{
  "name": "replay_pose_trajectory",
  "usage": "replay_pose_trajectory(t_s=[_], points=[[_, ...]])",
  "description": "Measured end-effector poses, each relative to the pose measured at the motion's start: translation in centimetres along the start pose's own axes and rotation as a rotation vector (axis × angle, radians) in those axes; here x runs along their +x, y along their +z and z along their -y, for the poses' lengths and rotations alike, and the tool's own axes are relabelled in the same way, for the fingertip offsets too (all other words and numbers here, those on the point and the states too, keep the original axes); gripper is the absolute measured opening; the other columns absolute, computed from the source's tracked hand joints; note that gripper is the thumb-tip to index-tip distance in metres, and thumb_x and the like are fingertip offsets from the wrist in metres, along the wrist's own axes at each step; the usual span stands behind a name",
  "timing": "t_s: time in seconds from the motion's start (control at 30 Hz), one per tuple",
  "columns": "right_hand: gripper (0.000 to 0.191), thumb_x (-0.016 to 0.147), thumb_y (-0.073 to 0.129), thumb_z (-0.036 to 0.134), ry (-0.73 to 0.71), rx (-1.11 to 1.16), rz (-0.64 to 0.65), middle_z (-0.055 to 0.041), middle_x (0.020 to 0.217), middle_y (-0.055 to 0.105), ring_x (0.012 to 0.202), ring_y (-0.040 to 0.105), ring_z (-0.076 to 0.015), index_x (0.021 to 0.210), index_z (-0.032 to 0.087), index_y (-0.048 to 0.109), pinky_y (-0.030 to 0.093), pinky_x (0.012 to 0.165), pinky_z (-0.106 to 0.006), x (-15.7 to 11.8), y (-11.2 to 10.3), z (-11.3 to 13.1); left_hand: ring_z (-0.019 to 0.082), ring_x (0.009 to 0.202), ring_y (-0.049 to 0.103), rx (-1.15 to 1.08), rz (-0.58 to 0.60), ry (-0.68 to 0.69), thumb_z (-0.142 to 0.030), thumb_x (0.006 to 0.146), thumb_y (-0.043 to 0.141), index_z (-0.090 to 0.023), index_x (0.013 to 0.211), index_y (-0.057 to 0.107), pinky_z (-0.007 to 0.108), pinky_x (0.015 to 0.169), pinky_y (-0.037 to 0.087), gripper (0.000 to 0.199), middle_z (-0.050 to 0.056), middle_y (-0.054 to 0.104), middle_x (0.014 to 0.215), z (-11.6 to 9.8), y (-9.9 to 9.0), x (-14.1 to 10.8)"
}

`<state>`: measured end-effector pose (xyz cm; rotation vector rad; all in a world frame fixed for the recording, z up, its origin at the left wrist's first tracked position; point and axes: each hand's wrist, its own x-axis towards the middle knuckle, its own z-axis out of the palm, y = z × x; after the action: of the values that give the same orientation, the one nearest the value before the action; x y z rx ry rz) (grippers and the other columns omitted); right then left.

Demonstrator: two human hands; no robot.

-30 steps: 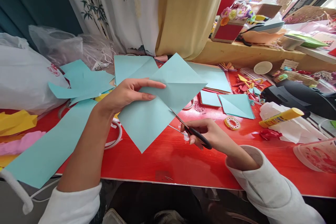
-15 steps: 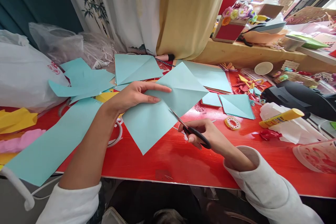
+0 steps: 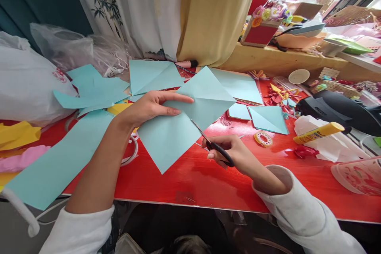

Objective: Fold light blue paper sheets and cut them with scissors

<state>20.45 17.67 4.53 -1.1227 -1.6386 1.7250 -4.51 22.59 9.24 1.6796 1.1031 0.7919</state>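
Note:
A light blue sheet of paper (image 3: 169, 137) is held above the table, tilted cornerwise, with a cut running in from its lower right edge. My left hand (image 3: 151, 107) pinches it near the middle, thumb and index finger lying along it. In my right hand (image 3: 228, 147) are black-handled scissors (image 3: 218, 151), their blades in the cut and pointing up and left toward my left fingertips. The paper's part beyond the cut (image 3: 205, 99) carries a crease. Part of my left hand's grip is hidden under the sheet.
More blue sheets (image 3: 154, 77) lie behind on the red table (image 3: 208, 190), and a long blue strip (image 3: 62, 162) at left. Right are a tape roll (image 3: 263, 139), a glue stick (image 3: 320, 133), a pink tub (image 3: 358, 176) and a black device (image 3: 339, 113). White bag (image 3: 29, 83) far left.
The scissors have moved slightly up and left along the cut, and their handles look closer together. My left hand keeps its hold on the paper, almost unmoved.

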Motion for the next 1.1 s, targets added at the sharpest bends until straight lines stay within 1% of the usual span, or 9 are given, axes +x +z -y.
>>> replay_pose_trajectory(t_s=[0.07,0.17,0.27,0.5,0.63,0.73,0.83,1.03,1.1], points=[[0.032,0.067,0.076,0.042,0.014,0.005,-0.008,0.0057,0.054,0.042,0.044,0.032,-0.0051,0.079,0.015,0.063,0.023,0.041,-0.023,0.04,0.04,0.09,0.03,0.125,0.048,0.003,0.008,0.0,-0.032,0.072,0.071,-0.034,0.11,0.069,0.029,0.081,0.056,0.038,-0.001,0.057,0.131,0.02,0.0,-0.01],[0.04,0.063,0.078,0.046,0.052,0.008,-0.016,0.0059,0.051,0.042,0.043,0.034,-0.0057,0.084,0.014,0.065,0.023,0.042,-0.023,0.16,0.11,0.27,0.027,0.11,0.059,-0.017,0.065,-0.008,-0.033,0.073,0.07,-0.034,0.11,0.069,0.028,0.073,0.057,0.036,-0.002,0.058,0.129,0.11,0.19,0.07],[0.046,0.06,0.078,0.051,0.073,0.02,-0.018,0.0055,0.05,0.042,0.043,0.035,-0.0065,0.086,0.013,0.066,0.025,0.042,-0.023,0.25,0.16,0.28,0.025,0.104,0.061,-0.001,0.097,0.01,-0.032,0.074,0.069,-0.035,0.108,0.07,0.027,0.071,0.057,0.035,-0.002,0.061,0.124,0.23,0.46,0.23],[0.036,0.065,0.077,0.043,0.056,0.042,-0.035,0.0054,0.052,0.043,0.044,0.034,-0.0057,0.081,0.014,0.064,0.023,0.041,-0.022,0.28,0.3,-0.15,0.023,0.098,0.063,-0.001,0.097,-0.003,-0.034,0.074,0.069,-0.035,0.109,0.069,0.027,0.068,0.056,0.035,-0.003,0.062,0.122,0.32,0.51,0.26],[0.036,0.065,0.077,0.043,0.063,0.05,-0.033,0.0053,0.053,0.044,0.043,0.034,-0.0057,0.083,0.015,0.065,0.023,0.041,-0.023,0.31,0.3,-0.13,0.024,0.099,0.062,0.014,0.097,-0.008,-0.035,0.074,0.068,-0.035,0.11,0.069,0.029,0.068,0.056,0.036,-0.002,0.063,0.121,0.32,0.48,0.22],[0.031,0.065,0.077,0.041,0.038,0.03,-0.012,0.0066,0.048,0.04,0.042,0.032,-0.0056,0.069,0.015,0.061,0.023,0.041,-0.023,0.32,0.28,-0.04,0.023,0.103,0.06,0.046,0.15,0.048,-0.031,0.077,0.066,-0.034,0.11,0.069,0.028,0.073,0.054,0.034,-0.001,0.062,0.122,0.36,0.66,0.39],[0.035,0.065,0.077,0.038,0.016,0.021,-0.001,0.0075,0.043,0.036,0.041,0.032,-0.0057,0.056,0.017,0.051,0.022,0.042,-0.023,0.31,0.31,-0.05,0.022,0.106,0.058,0.071,0.197,0.084,-0.027,0.079,0.064,-0.034,0.111,0.068,0.028,0.076,0.052,0.033,-0.002,0.062,0.121,0.42,0.88,0.58],[0.024,0.067,0.077,0.034,0.017,0.069,-0.016,0.0081,0.047,0.035,0.042,0.031,-0.0052,0.067,0.016,0.061,0.022,0.042,-0.022,0.4,0.41,-0.31,0.022,0.108,0.057,0.088,0.2,0.087,-0.028,0.08,0.063,-0.033,0.114,0.067,0.029,0.077,0.051,0.034,-0.001,0.06,0.125,0.45,0.89,0.6],[0.024,0.066,0.077,0.033,0.024,0.08,-0.018,0.0079,0.047,0.036,0.042,0.032,-0.0054,0.067,0.016,0.062,0.022,0.042,-0.022,0.48,0.45,-0.29,0.023,0.108,0.057,0.087,0.204,0.078,-0.029,0.08,0.063,-0.033,0.114,0.066,0.029,0.077,0.051,0.035,-0.001,0.06,0.126,0.43,0.89,0.58]])
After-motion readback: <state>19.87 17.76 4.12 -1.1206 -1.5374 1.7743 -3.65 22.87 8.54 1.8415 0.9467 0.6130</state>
